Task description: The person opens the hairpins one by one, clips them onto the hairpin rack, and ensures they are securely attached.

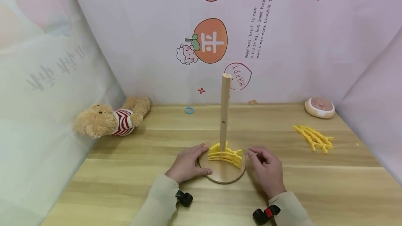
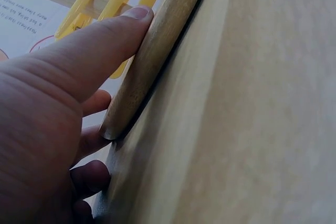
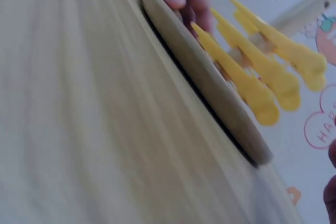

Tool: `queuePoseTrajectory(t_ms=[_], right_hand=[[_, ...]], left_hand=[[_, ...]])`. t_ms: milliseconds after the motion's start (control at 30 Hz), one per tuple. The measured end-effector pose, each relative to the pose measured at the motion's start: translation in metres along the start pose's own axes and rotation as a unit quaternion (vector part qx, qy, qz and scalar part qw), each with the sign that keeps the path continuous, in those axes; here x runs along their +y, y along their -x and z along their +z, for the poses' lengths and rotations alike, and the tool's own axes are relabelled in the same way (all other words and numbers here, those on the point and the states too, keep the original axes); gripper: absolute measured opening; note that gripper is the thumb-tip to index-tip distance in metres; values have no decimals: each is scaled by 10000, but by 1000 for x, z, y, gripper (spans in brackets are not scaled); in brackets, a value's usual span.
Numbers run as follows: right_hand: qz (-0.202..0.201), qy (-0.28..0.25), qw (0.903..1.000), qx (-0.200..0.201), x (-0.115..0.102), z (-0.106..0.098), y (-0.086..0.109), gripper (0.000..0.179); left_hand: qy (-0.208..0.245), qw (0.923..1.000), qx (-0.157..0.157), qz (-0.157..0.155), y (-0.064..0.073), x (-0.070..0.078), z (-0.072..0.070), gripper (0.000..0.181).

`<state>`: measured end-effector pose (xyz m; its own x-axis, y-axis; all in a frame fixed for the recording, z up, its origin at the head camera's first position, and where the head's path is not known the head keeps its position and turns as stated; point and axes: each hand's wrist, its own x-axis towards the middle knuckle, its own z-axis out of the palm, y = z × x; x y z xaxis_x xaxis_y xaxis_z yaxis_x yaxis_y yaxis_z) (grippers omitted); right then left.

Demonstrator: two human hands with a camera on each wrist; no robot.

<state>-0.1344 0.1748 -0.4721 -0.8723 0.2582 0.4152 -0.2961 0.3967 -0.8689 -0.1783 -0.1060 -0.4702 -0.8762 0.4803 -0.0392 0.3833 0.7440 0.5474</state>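
A wooden stand [image 1: 223,173] with a round base and an upright pole [image 1: 224,107] is on the table between both hands. Slim yellow plastic clips [image 1: 226,157] with forked ends lie on the base around the pole's foot; the right wrist view shows yellow clips [image 3: 262,66] lined up above the rim. My left hand [image 1: 190,165] grips the base's left edge. In the left wrist view its thumb [image 2: 113,35] presses the rim while the other fingers reach round the side. Just off the right edge is my right hand [image 1: 267,168], fingers loosely bent, nothing visible in them.
More yellow clips [image 1: 315,138] lie in a pile to the right. Behind them sits a round beige and pink object [image 1: 319,107]. A teddy bear [image 1: 116,118] in a striped top lies at the left, and a blue ring [image 1: 189,110] is near the back wall.
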Motion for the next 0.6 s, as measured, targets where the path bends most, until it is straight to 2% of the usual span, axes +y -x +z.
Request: queuePoseTrajectory(t_ms=[367, 600], right_hand=[[261, 656, 9910, 1137, 15, -25, -7, 9], [389, 496, 9843, 1648, 21, -30, -16, 16]], left_hand=[[177, 9998, 28, -58, 2, 6, 7, 86], [98, 9999, 83, 11, 3, 3, 1, 86]])
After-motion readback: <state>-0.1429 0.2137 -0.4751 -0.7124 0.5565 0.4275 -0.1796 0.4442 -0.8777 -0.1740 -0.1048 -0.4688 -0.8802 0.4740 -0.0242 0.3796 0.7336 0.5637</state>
